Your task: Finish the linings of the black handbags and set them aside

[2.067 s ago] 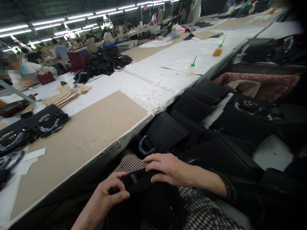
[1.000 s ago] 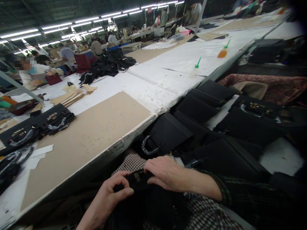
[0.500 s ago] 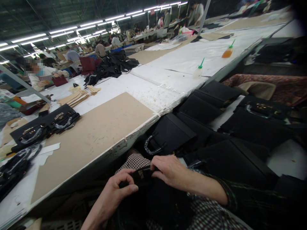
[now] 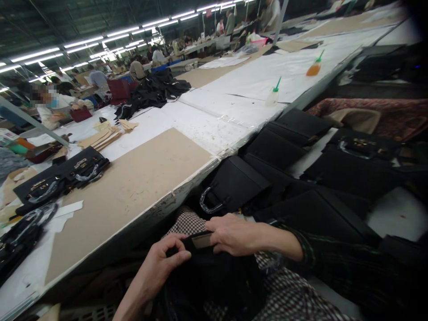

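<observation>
Two hands (image 4: pixel 163 258) (image 4: pixel 236 234) pinch the black piece (image 4: pixel 217 278) by its edge, bottom centre, probably 'cause the lap (image 4: pixel 290 292) carries the rest.

Hands on this one: 2, left hand (image 4: pixel 167 256) and right hand (image 4: pixel 234 234)
Black piece (image 4: pixel 217 276) in their grip: just 1
Squeeze bottles: 2, an orange bottle (image 4: pixel 313 68) plus a clear bottle (image 4: pixel 272 96)
Green nozzles (image 4: pixel 278 83): 2, one each lol
Black bags (image 4: pixel 239 180) piled on the right: at least 5, they overlap so idk the total
Tan strips (image 4: pixel 100 139): a stack, can't count em from here
Slanted poles (image 4: pixel 33 118): 2
Person (image 4: pixel 65 101) across the table at left: 1
People (image 4: pixel 136 70) farther back: 6 at least
</observation>
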A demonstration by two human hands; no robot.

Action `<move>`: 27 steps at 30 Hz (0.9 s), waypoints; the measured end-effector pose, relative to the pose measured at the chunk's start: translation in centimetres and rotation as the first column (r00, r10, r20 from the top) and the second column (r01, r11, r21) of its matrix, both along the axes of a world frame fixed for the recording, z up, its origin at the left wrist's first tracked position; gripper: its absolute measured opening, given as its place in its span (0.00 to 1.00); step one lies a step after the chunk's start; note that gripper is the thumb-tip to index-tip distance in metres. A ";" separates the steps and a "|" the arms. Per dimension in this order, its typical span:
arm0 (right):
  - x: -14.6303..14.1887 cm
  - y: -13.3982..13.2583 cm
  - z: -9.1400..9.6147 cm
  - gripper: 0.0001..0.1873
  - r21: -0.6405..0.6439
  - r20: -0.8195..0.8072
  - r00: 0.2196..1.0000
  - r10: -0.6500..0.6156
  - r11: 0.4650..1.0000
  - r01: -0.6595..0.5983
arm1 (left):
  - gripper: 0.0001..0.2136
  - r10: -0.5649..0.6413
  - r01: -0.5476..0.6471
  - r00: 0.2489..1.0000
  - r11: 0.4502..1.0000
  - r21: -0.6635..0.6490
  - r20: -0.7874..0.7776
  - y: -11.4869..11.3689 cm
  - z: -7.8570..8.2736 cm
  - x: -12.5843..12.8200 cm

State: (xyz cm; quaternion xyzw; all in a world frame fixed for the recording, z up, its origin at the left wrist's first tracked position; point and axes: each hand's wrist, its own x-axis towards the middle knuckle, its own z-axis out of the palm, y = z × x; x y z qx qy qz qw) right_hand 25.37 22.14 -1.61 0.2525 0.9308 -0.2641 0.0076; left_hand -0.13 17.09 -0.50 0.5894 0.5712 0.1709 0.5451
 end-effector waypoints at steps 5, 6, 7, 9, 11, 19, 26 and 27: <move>0.5 0.5 -0.9 0.13 -0.206 -0.212 0.970 -0.121 0.975 0.077 | 0.12 0.084 -0.084 0.994 0.996 0.002 -0.065 0.1 -0.2 0.4; 0.5 0.5 -1.4 0.10 -0.241 -0.272 0.942 -0.195 0.962 0.130 | 0.13 0.094 -0.093 0.992 0.996 0.008 -0.081 0.2 -0.3 0.5; 0.4 0.3 -1.9 0.08 -0.268 -0.319 0.910 -0.265 0.946 0.182 | 0.13 0.099 -0.098 0.991 0.995 0.015 -0.093 0.2 -0.5 0.6; 0.2 0.1 -2.6 0.05 -0.302 -0.359 0.860 -0.361 0.917 0.259 | 0.13 0.107 -0.105 0.988 0.994 0.024 -0.110 0.3 -0.8 0.7; 0.2 0.1 -2.8 0.06 -0.321 -0.326 0.834 -0.446 0.881 0.346 | 0.13 0.126 -0.123 0.985 0.992 0.028 -0.117 0.4 -1.2 0.7; 2.9 1.0 -2.4 0.21 -0.557 -0.106 0.837 -0.537 0.729 0.397 | 0.15 0.182 -0.176 0.975 0.983 0.055 -0.129 0.3 -2.5 0.1; 3.1 0.1 -4.0 0.20 -0.692 -0.128 0.786 -0.605 0.622 0.367 | 0.16 0.187 -0.178 0.969 0.982 0.065 -0.160 0.4 -3.0 -0.1; 3.0 0.1 -4.0 0.19 -0.683 -0.137 0.780 -0.610 0.628 0.372 | 0.16 0.184 -0.176 0.968 0.982 0.062 -0.168 0.5 -3.0 -0.1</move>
